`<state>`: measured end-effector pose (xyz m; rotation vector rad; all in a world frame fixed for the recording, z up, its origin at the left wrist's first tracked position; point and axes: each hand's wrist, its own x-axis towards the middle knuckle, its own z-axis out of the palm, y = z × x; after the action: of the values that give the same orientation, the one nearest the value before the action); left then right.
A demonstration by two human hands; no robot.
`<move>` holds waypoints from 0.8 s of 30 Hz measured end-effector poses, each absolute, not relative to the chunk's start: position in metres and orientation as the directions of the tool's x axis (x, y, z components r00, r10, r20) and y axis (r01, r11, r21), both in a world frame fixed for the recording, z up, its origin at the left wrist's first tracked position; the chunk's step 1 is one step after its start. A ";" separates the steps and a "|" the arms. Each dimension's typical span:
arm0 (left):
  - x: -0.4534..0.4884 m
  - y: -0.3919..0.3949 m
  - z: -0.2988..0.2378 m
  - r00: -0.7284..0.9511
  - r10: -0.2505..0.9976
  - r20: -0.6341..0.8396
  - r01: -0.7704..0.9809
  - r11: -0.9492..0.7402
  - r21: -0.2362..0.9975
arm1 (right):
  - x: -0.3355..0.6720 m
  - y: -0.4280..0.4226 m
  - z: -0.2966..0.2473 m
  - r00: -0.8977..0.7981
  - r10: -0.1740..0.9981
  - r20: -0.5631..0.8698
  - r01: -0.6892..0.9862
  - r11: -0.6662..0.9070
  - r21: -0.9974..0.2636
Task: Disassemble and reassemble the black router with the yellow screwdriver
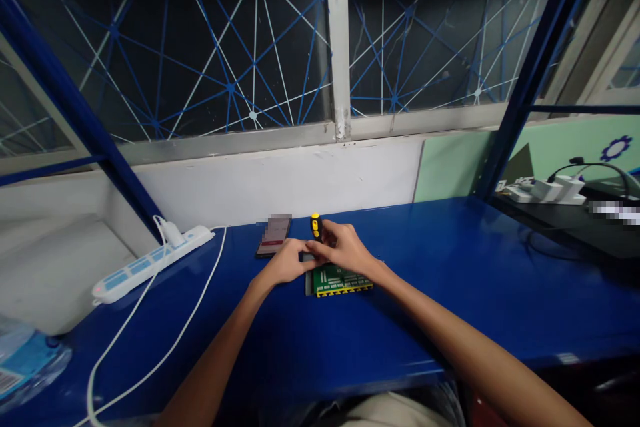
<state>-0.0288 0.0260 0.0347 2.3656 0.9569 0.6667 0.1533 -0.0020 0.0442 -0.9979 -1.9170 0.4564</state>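
On a blue table (410, 240), the right hand (347, 248) grips a yellow-and-black tool (315, 225) upright, likely for control — the left hand (289, 261), hold unclear, perhaps steadies the green board (336, 276)

Around the circuit board (343, 277) on the table (280, 347), the screwdriver (315, 223) stands at eleven o'clock in the right hand (345, 247); the left hand (289, 261) is at ten, the phone (277, 233) beyond it. The power strip (145, 267) lies at nine, plug adapters (557, 189) at two, the window (225, 47) behind at twelve.
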 end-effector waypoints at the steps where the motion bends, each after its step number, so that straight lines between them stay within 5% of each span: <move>1: -0.028 0.025 0.035 0.629 0.737 0.249 0.492 -0.625 0.607 | 0.153 -0.002 0.044 -0.275 0.793 0.544 0.454 0.606 -0.653; 24: -0.023 0.021 0.037 0.598 0.761 0.251 0.516 -0.606 0.605 | 0.155 -0.001 0.045 -0.285 0.794 0.537 0.461 0.605 -0.649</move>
<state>-0.0228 0.0214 0.0370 2.3502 1.0142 0.6861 0.1553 -0.0014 0.0448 -0.9991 -1.9339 0.4663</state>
